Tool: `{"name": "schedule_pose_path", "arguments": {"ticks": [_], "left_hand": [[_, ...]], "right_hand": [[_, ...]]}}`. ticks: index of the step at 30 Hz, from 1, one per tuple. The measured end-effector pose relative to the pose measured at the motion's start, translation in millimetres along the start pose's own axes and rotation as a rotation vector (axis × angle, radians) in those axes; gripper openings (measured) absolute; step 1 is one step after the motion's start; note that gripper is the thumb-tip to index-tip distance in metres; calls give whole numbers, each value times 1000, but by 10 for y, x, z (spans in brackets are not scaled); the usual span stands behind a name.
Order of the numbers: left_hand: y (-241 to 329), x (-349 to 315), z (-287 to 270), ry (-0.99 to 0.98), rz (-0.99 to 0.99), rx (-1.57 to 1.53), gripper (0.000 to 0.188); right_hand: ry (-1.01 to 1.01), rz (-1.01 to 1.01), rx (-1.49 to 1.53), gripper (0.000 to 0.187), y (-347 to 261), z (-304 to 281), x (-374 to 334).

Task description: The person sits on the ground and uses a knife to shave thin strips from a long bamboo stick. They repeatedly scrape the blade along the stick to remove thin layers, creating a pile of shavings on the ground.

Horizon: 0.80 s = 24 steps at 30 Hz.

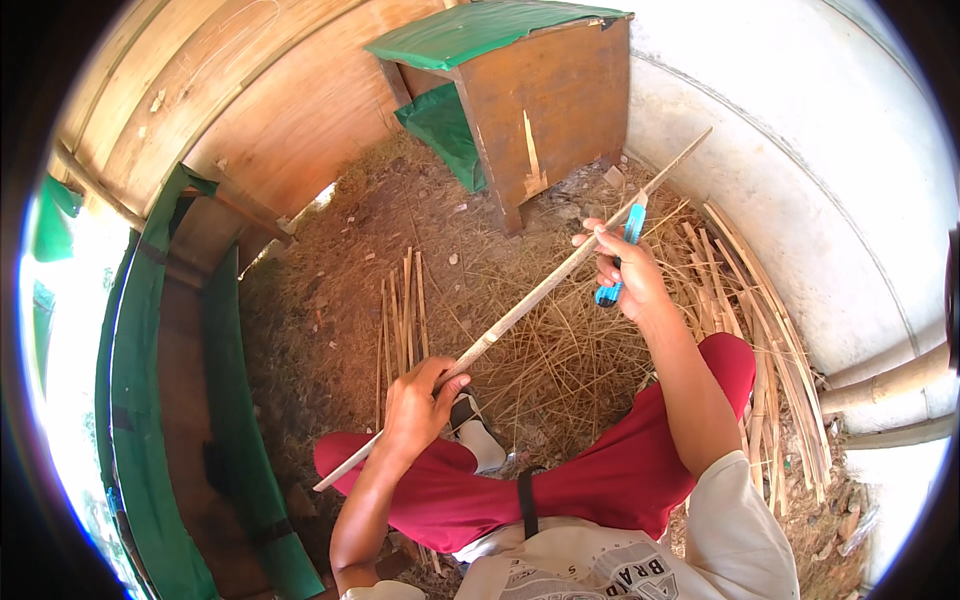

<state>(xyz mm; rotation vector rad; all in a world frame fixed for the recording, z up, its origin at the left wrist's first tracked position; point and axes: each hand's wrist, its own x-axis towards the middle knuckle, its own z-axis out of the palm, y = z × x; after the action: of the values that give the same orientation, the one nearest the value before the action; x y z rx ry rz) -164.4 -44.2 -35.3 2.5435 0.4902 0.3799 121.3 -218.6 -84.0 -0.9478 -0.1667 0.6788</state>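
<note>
A long, thin bamboo strip (535, 298) slants across the view, from above my left thigh up toward the far right. My left hand (415, 405) is wrapped round its lower part, with the near end sticking out past my wrist. Farther up the strip, my right hand (632, 276) grips a blue box cutter (634, 222). The cutter's upper end lies against or close beside the strip; its blade is too small to make out. Some fingers of the right hand reach up at the strip's side.
Thin shavings (540, 350) cover the ground before my crossed legs. Bamboo strips (765, 360) lie piled at my right, and several more (405, 310) lie ahead on the left. A brown wooden cabinet (560, 110) with a green cover stands at the back. Green-edged shelving (140, 400) lines the left.
</note>
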Motion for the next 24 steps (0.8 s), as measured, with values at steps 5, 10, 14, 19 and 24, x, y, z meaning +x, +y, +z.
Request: {"name": "schedule_pose_path", "arguments": {"ticks": [5,10,14,19,24], "left_hand": [[-2,-11,65,102,57,215,20],[-27,13,152,132,84,218,22],[-20,40,152,47,-16,100,30],[-40,34,128,-27,-105,51,38],[99,36,-9,-72,-55,-58,37]], "right_hand": [[71,85,-441,30,1,124,-53],[61,112,-372,21,38,119,-48],[103,114,-206,16,66,66,-4],[64,101,-165,19,62,53,-17],[72,69,-116,25,29,58,-31]]}}
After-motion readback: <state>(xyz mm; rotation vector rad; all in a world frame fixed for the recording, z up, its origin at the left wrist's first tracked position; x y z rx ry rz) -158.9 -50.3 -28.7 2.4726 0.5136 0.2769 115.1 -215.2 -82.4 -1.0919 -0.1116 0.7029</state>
